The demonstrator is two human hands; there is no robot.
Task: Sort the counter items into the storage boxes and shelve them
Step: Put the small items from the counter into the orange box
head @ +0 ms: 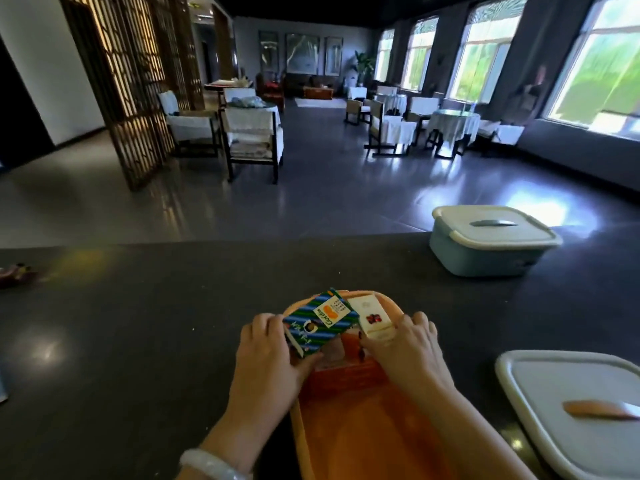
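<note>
An open orange storage box (356, 431) stands on the dark counter (138, 323) right in front of me. My left hand (268, 355) grips a green-and-blue striped snack packet (320, 322) over the box's far end. Beside it, my right hand (407, 344) holds a small white packet with a berry picture (374, 318), also over the far end. Another orange pack (346, 367) lies inside the box under my hands.
A pale blue storage box with a white lid (491, 242) sits at the counter's far right edge. A loose white lid with an orange handle (578, 407) lies near right. A small dark item (15, 273) rests at the far left. Beyond the counter are dining tables and chairs.
</note>
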